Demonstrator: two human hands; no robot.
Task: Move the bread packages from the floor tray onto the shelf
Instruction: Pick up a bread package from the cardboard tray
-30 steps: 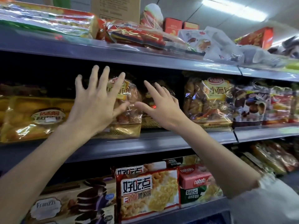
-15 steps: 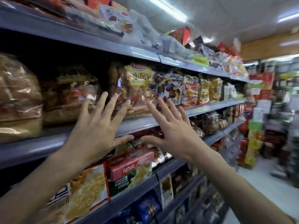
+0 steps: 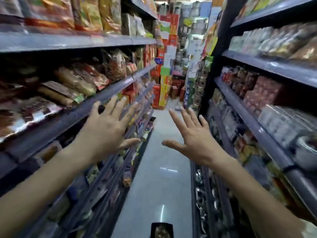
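I look down a narrow shop aisle. My left hand (image 3: 106,127) is stretched out with its fingers spread, level with the edge of the left shelf (image 3: 109,91), and holds nothing. My right hand (image 3: 192,136) is stretched out over the aisle floor, fingers apart, also holding nothing. Bagged bread packages (image 3: 75,81) lie on the left shelf, blurred. At the bottom edge a dark tray corner (image 3: 161,230) with something brown in it shows on the floor.
Stocked shelves line both sides; the right shelf (image 3: 257,107) stands close to my right arm. The grey floor (image 3: 157,169) runs between them. Stacked red and yellow boxes (image 3: 161,93) block the aisle's far end.
The view has swung to the right, from facing the bread shelf to looking down the aisle. Both hands have come away from the shelf, still spread and holding nothing.
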